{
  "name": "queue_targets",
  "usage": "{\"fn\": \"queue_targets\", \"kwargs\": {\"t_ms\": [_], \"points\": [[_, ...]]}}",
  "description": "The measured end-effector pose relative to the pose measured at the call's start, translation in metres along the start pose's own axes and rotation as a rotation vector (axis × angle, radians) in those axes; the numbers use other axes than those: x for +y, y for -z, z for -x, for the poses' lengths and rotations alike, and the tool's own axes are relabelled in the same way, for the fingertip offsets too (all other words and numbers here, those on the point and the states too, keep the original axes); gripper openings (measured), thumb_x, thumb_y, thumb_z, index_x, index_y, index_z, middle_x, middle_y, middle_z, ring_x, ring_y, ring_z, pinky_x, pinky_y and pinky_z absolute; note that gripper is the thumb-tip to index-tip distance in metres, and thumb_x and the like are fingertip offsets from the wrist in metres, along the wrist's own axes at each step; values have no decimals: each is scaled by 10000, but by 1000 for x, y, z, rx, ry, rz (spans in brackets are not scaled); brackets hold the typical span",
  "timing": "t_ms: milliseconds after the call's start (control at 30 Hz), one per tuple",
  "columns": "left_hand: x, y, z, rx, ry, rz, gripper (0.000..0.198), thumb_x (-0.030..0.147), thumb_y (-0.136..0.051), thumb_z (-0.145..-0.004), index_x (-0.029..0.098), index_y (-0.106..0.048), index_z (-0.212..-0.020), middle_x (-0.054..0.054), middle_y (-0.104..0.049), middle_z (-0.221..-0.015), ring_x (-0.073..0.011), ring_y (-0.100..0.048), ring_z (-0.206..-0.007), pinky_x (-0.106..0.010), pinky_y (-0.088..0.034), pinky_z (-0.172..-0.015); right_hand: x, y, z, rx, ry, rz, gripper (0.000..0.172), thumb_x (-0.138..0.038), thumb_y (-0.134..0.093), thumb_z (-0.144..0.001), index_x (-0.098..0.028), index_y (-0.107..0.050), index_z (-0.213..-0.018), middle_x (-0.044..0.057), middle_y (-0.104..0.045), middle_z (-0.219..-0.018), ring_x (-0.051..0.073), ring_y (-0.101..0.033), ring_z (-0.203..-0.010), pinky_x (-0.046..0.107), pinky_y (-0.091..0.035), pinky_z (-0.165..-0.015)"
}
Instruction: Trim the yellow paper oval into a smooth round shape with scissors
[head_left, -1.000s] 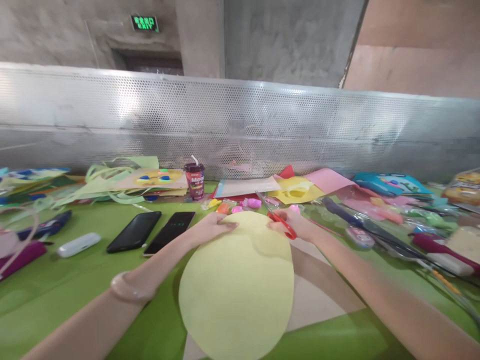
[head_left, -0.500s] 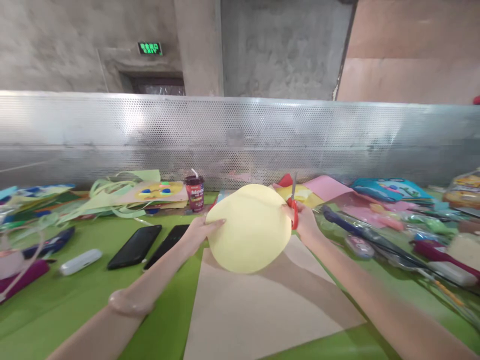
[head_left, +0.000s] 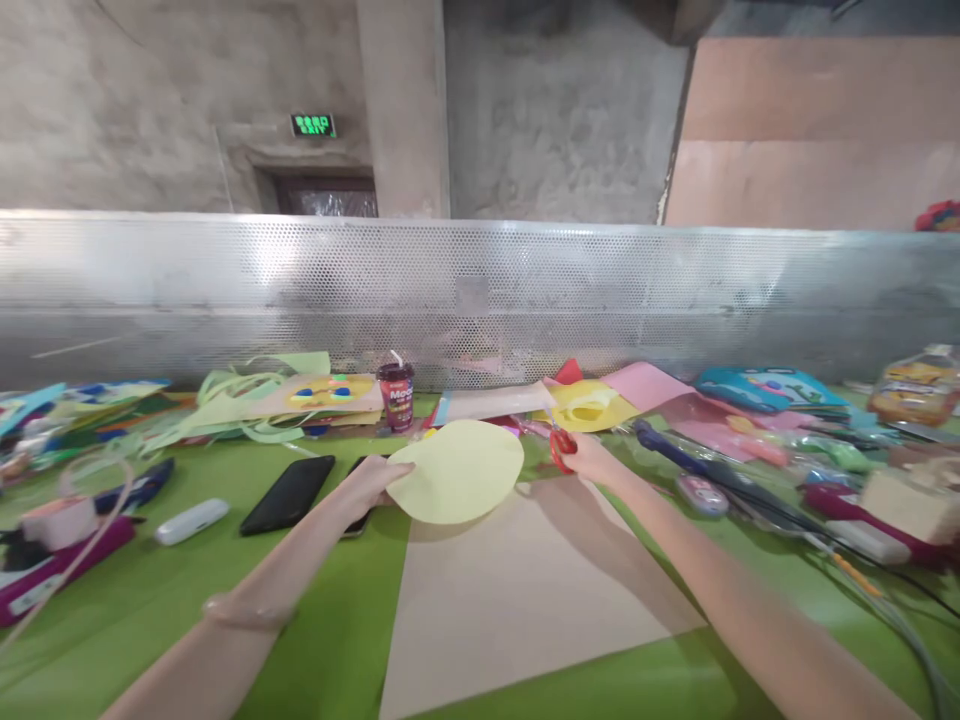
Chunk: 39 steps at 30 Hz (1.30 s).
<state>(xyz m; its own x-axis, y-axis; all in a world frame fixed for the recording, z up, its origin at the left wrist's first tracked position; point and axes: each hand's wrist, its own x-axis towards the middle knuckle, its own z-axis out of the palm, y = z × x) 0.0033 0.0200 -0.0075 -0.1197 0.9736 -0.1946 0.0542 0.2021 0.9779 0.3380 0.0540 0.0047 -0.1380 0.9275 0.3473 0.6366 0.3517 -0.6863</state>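
Phone, black, flat on the green desk; left hand, gripping a yellow paper oval by its left edge; lidded cup, straw inserted, standing beyond that hand; the oval itself, overlapping a beige sheet's far edge from my remote viewpoint; red-handled scissors, which I log apart from the oval, gripped in the right hand; blue packet, farther right.

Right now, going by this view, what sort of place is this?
Likely a craft table in a public or work building: scissors and a pale yellow disc in hand suggest crafts; the lit exit sign suggests the building.
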Motion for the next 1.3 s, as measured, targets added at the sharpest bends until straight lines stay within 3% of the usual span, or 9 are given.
{"fn": "queue_targets", "kwargs": {"t_ms": [100, 333, 467, 700, 900, 1100, 1200, 1300], "points": [[-1, 4, -2, 13, -27, 47, 123, 189, -630, -650, 85, -626, -715, -121, -675, -739, -195, -639, -634, -251, -523, -545, 1, -2, 1, -41, 63, 125, 58, -191, -517, -638, -167, -535, -687, -9, -542, -598, 138, -495, -555, 242, -361, -536], [-2, 9, -4, 76, -54, 0, 114, 165, -647, -619, 97, -618, -706, -90, -648, -598, -215, -619, -544, -259, -496, -419, 0, -3, -2, 53, 164, 451, 103, -255, -544, -698, -154, -552, -715, 51, -584, -673, 164, -526, -621, 247, -368, -597], [1, 12, -2, 129, -50, 111, 26, 107, -611, -641, 110, -598, -663, -86, -662, -676, -168, -625, -609, -231, -526, -542, 6, 3, -8, 122, 138, 442, 146, -271, -533, -735, -141, -564, -793, 86, -623, -750, 179, -563, -672, 246, -389, -629], [1, 17, -2, 222, -108, 5, 59, 147, -612, -626, 108, -621, -669, -62, -636, -599, -200, -608, -557, -259, -488, -459, 15, 7, -11, 223, 152, 483, 198, -331, -475, -775, -152, -552, -736, 100, -619, -704, 201, -572, -669, 272, -397, -618], [4, 17, -5, 316, -420, 7, 267, 303, -658, -603, 112, -644, -788, -71, -676, -784, -221, -627, -704, -267, -488, -576, -3, 0, -1, 166, 150, 225, 226, -373, -474, -748, -168, -520, -662, 56, -601, -666, 183, -543, -628, 279, -401, -594], [8, 8, 5, 177, -389, 164, 340, 338, -691, -581, 98, -637, -816, -97, -679, -828, -230, -633, -717, -303, -504, -628, -22, -10, 10, 11, 66, -60, 290, -450, -531, -696, -179, -481, -606, 3, -519, -552, 156, -506, -545, 269, -405, -505], [9, 4, 10, 107, -371, 163, 359, 347, -703, -571, 100, -635, -822, -91, -680, -798, -234, -635, -701, -312, -508, -624, -23, -15, 13, -110, 29, -244, 244, -399, -533, -700, -183, -468, -607, -29, -476, -480, 122, -487, -462, 246, -408, -458], [8, 3, 10, 57, -362, 166, 386, 360, -708, -570, 96, -632, -841, -89, -679, -782, -234, -635, -696, -316, -510, -623, -21, -18, 12, -141, 0, -348, 175, -313, -521, -695, -178, -466, -598, -45, -461, -438, 89, -448, -404, 213, -387, -420]]}}
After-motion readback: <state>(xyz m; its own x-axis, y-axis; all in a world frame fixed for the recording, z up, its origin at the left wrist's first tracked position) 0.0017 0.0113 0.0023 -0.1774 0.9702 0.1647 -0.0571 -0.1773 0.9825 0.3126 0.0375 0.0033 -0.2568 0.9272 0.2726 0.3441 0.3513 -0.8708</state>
